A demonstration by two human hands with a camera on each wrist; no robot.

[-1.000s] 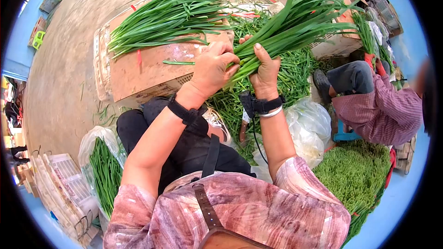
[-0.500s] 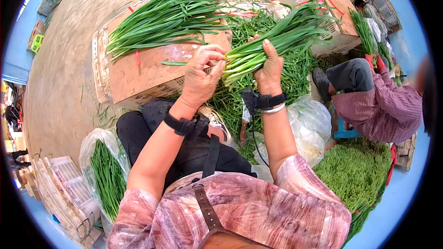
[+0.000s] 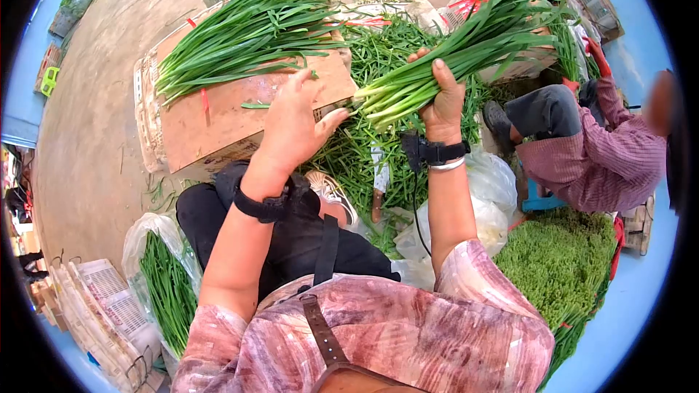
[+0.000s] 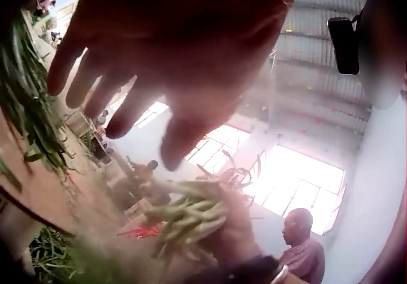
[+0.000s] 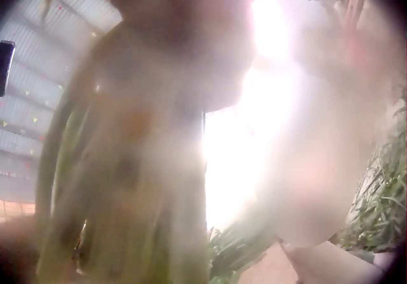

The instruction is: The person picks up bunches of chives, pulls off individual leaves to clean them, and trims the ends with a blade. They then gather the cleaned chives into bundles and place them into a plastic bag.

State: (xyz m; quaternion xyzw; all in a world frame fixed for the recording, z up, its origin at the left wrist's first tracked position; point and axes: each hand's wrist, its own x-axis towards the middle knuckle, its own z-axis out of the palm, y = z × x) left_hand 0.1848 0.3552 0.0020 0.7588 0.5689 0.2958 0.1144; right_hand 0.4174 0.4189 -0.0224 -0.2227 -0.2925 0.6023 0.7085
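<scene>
A bunch of garlic chives point(image 3: 477, 47), with long flat green leaves and pale stem ends, is gripped by my right hand point(image 3: 445, 105). Its leaves point up and to the right in the head view, stem ends towards my left hand point(image 3: 291, 124). That hand has its fingers extended and spread, thumb close to the stem ends. In the left wrist view its palm and fingers point(image 4: 117, 109) hang above the pale stems point(image 4: 194, 217). The right wrist view is blurred, with the stalks point(image 5: 140, 214) large in front. Another pile of garlic chives point(image 3: 240, 33) lies on the box point(image 3: 240, 124).
Loose green trimmings point(image 3: 364, 149) cover the ground below my hands, with a knife point(image 3: 378, 185) among them. Bagged chives point(image 3: 166, 284) stand at left, clear plastic bags point(image 3: 488, 196) at right. A green heap point(image 3: 564, 262) lies near a seated person point(image 3: 604, 153).
My left hand has gone from fingers curled at the stem ends to spread and drawn away leftward. My right hand keeps hold of the bunch, now slightly further right.
</scene>
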